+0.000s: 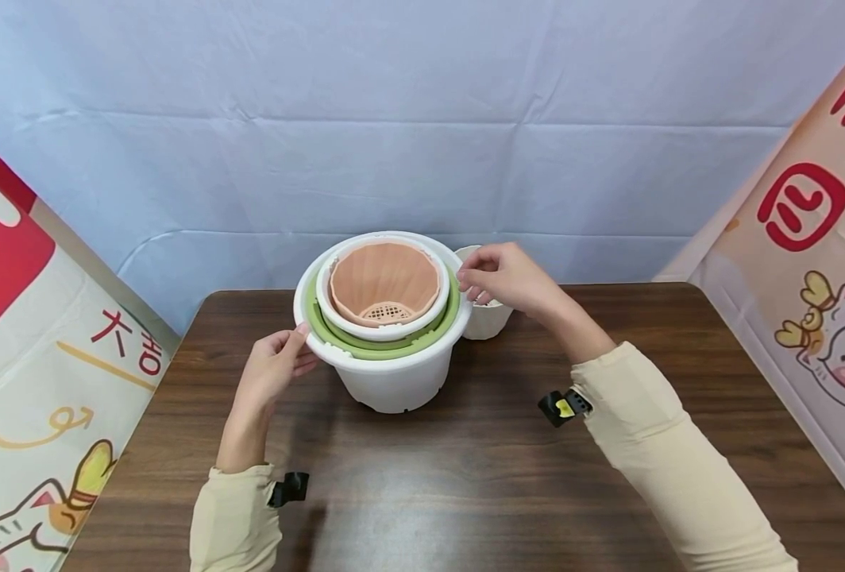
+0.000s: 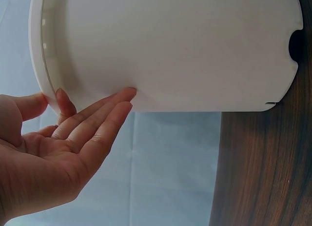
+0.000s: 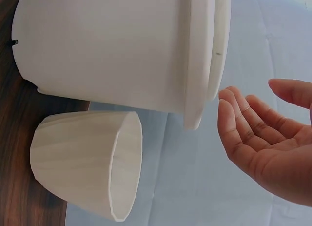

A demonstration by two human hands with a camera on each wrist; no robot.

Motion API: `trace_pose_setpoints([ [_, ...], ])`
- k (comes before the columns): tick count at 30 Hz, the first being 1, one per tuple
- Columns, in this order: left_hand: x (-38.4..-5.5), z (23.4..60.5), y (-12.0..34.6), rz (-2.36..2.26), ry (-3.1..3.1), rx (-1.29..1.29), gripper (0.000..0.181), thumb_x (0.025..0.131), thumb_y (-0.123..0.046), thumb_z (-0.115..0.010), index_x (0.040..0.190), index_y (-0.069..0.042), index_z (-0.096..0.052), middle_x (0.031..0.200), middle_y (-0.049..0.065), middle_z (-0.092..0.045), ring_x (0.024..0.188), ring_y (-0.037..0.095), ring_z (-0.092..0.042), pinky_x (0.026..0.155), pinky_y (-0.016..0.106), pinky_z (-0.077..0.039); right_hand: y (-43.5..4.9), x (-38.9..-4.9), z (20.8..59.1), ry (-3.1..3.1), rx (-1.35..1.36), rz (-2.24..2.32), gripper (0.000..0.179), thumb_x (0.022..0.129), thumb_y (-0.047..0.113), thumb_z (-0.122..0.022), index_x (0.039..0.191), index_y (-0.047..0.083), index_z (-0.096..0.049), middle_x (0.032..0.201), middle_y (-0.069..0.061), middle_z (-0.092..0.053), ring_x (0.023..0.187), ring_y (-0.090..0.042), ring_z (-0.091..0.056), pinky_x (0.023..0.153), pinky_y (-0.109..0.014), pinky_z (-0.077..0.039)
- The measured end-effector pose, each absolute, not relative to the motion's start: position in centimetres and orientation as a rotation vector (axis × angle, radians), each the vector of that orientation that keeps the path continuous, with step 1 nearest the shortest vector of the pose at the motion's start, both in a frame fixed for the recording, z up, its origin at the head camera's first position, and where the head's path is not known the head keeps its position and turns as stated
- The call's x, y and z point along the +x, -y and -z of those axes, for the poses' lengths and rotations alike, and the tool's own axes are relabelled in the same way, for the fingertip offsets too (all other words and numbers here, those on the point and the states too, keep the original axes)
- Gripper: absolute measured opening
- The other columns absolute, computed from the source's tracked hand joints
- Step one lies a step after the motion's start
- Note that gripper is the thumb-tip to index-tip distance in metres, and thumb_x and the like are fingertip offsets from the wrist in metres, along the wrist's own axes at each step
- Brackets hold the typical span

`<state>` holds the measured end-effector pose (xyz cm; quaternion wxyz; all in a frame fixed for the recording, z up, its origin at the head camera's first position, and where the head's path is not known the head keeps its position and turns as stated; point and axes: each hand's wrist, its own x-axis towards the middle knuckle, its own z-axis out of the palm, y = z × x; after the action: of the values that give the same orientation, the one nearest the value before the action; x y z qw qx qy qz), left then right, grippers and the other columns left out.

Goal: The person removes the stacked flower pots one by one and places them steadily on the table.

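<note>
A large white flower pot stands upright on the table, with smaller pots nested inside it. Within its rim sits a green pot, then a smaller white pot, and innermost a peach-coloured pot with a grid of holes in its base. At the left, my left hand pinches the large pot's rim between thumb and index finger; its other fingers extend along the outer wall. Loosely curved, my right hand hovers by the rim on the right side and holds nothing.
A small off-white pot with a faceted wall stands just right of the large pot, partly behind my right hand. The wooden table ends at a pale blue cloth backdrop. Printed banners flank both sides.
</note>
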<state>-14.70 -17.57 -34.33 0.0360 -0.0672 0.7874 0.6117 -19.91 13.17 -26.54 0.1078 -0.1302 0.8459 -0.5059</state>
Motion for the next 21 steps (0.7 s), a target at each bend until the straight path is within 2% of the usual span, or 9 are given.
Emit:
trace_pose_setpoints([
  [5,-14.7,34.35,17.58,-1.878,-2.419,-0.2,0.047,0.097,-0.031,-0.044,0.111,0.013,-0.052,0.092,0.013,-0.062,0.079,0.008,-0.062,0.082,0.033,-0.053,-12.81,-19.79,26.65,-2.469,-0.405,1.504,0.02,0.089,0.006,-0.055,0.103,-0.009,-0.06,0.092,-0.023,-0.061,0.076,-0.025,-0.06,0.067,-0.031,-0.056],
  [11,-14.72,34.33,17.59,-1.876,-2.418,-0.201,0.047,0.097,-0.032,-0.044,0.111,0.012,-0.052,0.092,0.014,-0.062,0.08,0.008,-0.062,0.083,0.036,-0.052,-12.63,-20.01,26.91,-2.447,-0.407,1.508,0.018,0.089,0.005,-0.056,0.099,-0.01,-0.059,0.081,-0.018,-0.06,0.069,-0.018,-0.056,0.067,-0.029,-0.054],
  [16,-14.74,34.31,17.59,-1.874,-2.42,-0.206,0.047,0.097,-0.032,-0.044,0.111,0.012,-0.052,0.093,0.015,-0.062,0.08,0.008,-0.062,0.081,0.032,-0.053,-12.45,-20.04,27.06,-2.452,-0.411,1.499,0.016,0.089,0.004,-0.056,0.097,-0.009,-0.06,0.079,-0.017,-0.059,0.067,-0.019,-0.056,0.064,-0.027,-0.054],
  [21,-14.73,34.35,17.59,-1.879,-2.419,-0.208,0.047,0.097,-0.031,-0.044,0.112,0.013,-0.052,0.094,0.016,-0.062,0.079,0.008,-0.062,0.082,0.033,-0.053,-12.19,-19.92,27.11,-2.49,-0.412,1.456,0.015,0.089,0.005,-0.056,0.096,-0.008,-0.061,0.081,-0.019,-0.061,0.068,-0.021,-0.059,0.066,-0.031,-0.056],
])
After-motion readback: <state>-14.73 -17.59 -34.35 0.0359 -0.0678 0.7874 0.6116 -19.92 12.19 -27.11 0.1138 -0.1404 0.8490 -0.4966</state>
